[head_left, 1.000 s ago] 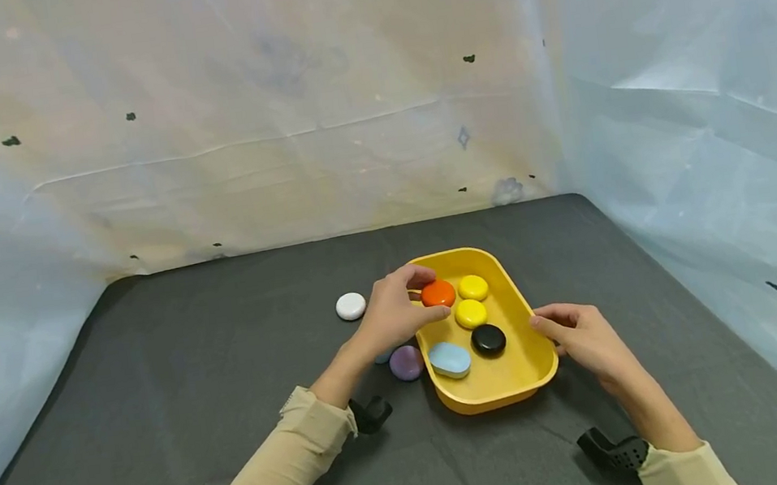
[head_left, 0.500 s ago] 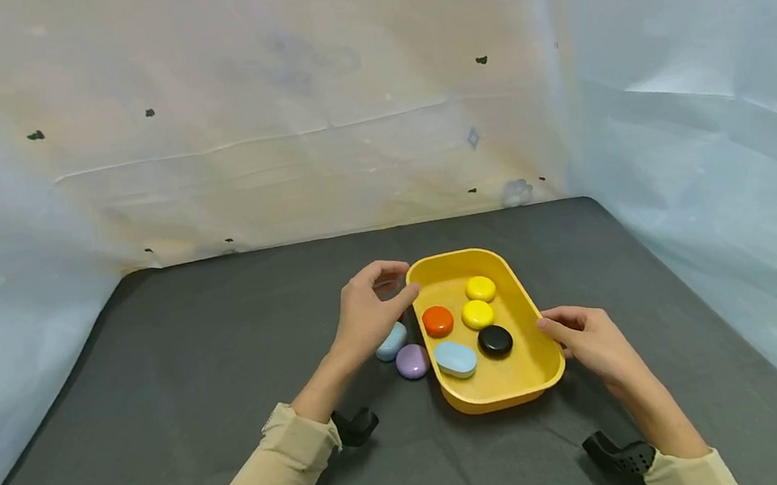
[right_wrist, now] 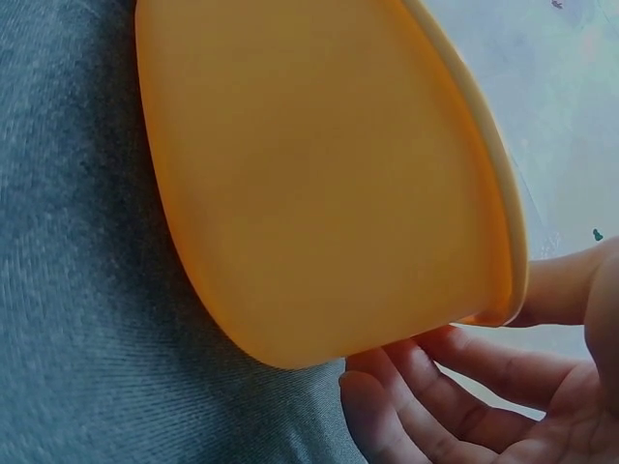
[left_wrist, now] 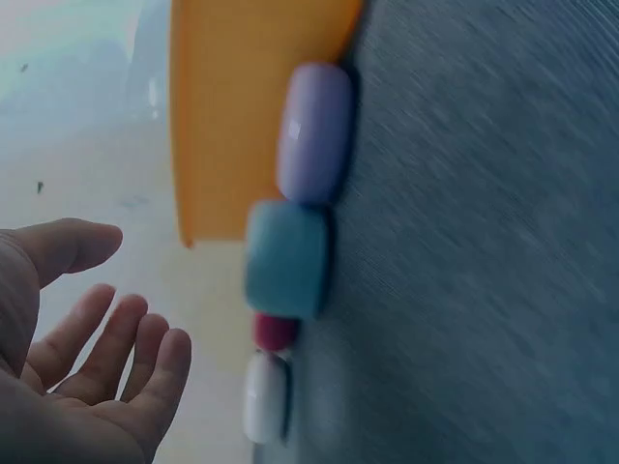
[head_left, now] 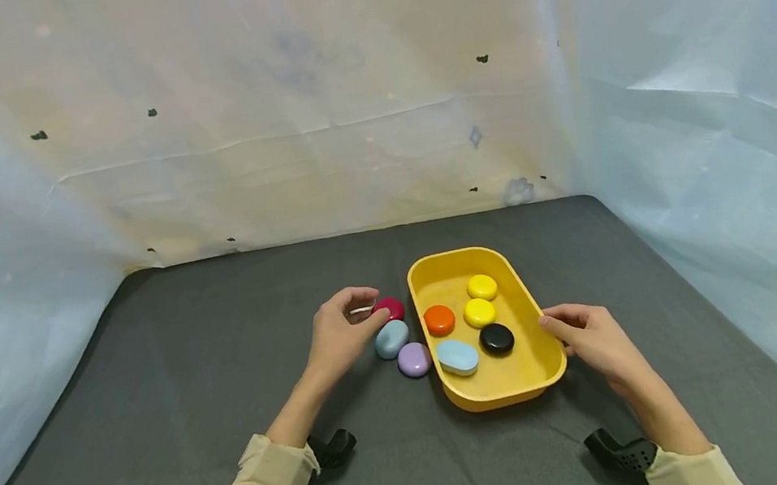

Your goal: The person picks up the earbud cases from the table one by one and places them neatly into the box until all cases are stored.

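My left hand [head_left: 338, 333] hovers over the cloth left of the yellow tray [head_left: 506, 381], thumb and fingers apart, nothing between them. Close by its fingertips lies a dark red stone [head_left: 391, 308], with a blue-grey stone [head_left: 392, 340] and a purple stone [head_left: 415, 360] lined up nearer. A white stone [left_wrist: 265, 396] shows in the left wrist view; the hand mostly covers it in the head view. My right hand [head_left: 599, 342] grips the tray's right rim, thumb on top and fingers beneath. Inside lie orange [head_left: 439, 320], black [head_left: 497, 339], light blue [head_left: 458, 357] and two yellow stones [head_left: 480, 312].
Dark grey cloth [head_left: 217, 396] covers the table. Pale plastic sheeting [head_left: 319, 161] hangs behind and along both sides. A black wrist mount [head_left: 335, 449] sits at the left wrist, another mount [head_left: 619, 454] at the right.
My left hand has let go of the orange stone inside the tray, and that stone now sits nearer me. The hand has drawn back left, out over the loose stones. My right hand keeps its grip.
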A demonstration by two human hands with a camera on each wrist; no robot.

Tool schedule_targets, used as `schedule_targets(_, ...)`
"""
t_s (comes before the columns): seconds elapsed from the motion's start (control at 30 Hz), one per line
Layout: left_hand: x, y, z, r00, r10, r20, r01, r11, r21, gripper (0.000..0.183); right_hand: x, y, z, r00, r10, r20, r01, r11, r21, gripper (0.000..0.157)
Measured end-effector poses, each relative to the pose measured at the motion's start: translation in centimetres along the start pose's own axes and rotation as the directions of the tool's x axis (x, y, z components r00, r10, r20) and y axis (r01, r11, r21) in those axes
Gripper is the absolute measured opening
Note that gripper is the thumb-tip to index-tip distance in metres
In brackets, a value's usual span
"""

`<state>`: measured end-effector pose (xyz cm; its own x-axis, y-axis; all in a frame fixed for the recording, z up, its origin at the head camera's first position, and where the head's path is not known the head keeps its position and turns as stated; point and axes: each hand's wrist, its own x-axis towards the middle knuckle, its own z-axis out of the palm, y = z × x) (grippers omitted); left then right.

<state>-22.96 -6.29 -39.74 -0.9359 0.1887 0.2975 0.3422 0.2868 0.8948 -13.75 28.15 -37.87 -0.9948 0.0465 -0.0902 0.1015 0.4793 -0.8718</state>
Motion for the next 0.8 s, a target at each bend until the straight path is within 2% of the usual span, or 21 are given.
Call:
schedule_targets(0.13,0.1,-0.9,-0.2,1.0,-0.015,0.024,0.015,0.999,0.037,0.029,-0.1,-0.1,0.0,1.0,0.001,0.0,-0.001,1.0,-0.001,0.047)
schedule_targets(0.27,0.2,-1.4,-0.4,0.997,-0.013,0.078,0.008,0.998,0.068,0.032,0.0,-0.1,-0.1,1.0,0.001,-0.004,-0.001,1.0,-0.01,0.047)
schedule_targets(0.53,0.3,-1.8,-0.6,0.988,0.0,0.154,-0.015,0.996,0.091,0.034,0.0,-0.1,0.1,1.0,-0.008,-0.004,0.008,1.0,-0.014,0.046)
schedule_targets(0.8,0.4,-2.2,-0.5,0.977,-0.028,0.213,0.006,0.995,0.103,0.036,-0.1,-0.1,0.3,1.0,0.007,-0.008,-0.007,1.0,0.001,0.045)
